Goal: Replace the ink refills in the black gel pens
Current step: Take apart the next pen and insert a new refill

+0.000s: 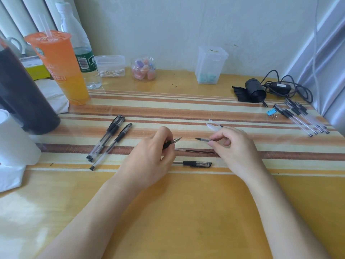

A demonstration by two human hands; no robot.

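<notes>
Refill [204, 140]: pinched in R hand [234, 146] fingertips, above striped mat. Tip section [172, 142] pinched in L hand [149, 157]. Judged light, thin, bendable; best held nr nib end. Spare refill [196, 151], cap [197, 163] laid between hands.

Above a striped surface [186, 107], the left hand [149, 156] pinches a pen's tip section [172, 142] while the right hand [235, 146] holds a refill [203, 140] (tips facing); a capped pen [194, 163] lies just below them.

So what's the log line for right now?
left hand: holds pen tip | right hand: holds refill | loose refill on table | three pens left
</notes>
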